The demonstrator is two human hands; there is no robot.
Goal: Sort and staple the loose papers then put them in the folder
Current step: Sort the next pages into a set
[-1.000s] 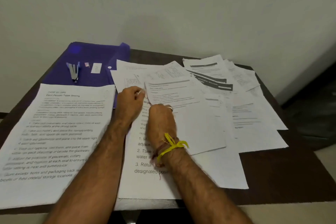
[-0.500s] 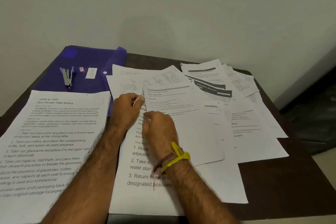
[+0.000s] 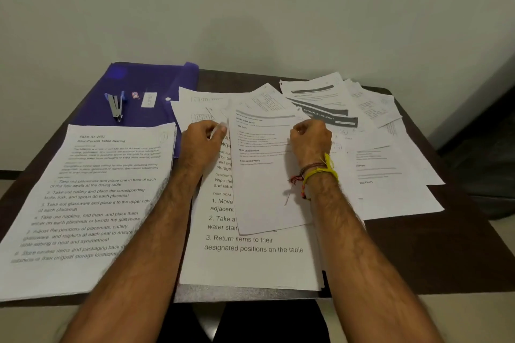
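Both forearms reach up from the bottom edge of the frame toward its middle, over a dark brown table [image 3: 418,253] spread with printed sheets. The left hand [image 3: 202,139] lies knuckles up just left of centre, fingers curled, thumb and fingers pinching the upper left corner of a small-print sheet [image 3: 267,175]. The right hand [image 3: 310,142] sits right of centre with its fingers curled into a loose fist on the same sheet's right edge; whether it actually grips the paper cannot be told. A yellow thread bracelet [image 3: 320,172] and darker threads circle that wrist.

The pinched sheet lies with its long axis running from near to far, tilted slightly, its heading at the far end. It overlaps a larger-print stack [image 3: 250,259] at the bottom centre, aligned the same way. A second stack headed "Four-Person Table Setting" [image 3: 92,203] fills the lower left, long axis near to far, leaning right at the top. Loose papers [image 3: 384,142] fan out untidily at centre right.

The blue plastic folder [image 3: 150,78] lies flat in the upper left of the table, and a stapler [image 3: 116,106] rests on it, nose toward the viewer, beside a small box of staples [image 3: 135,95].
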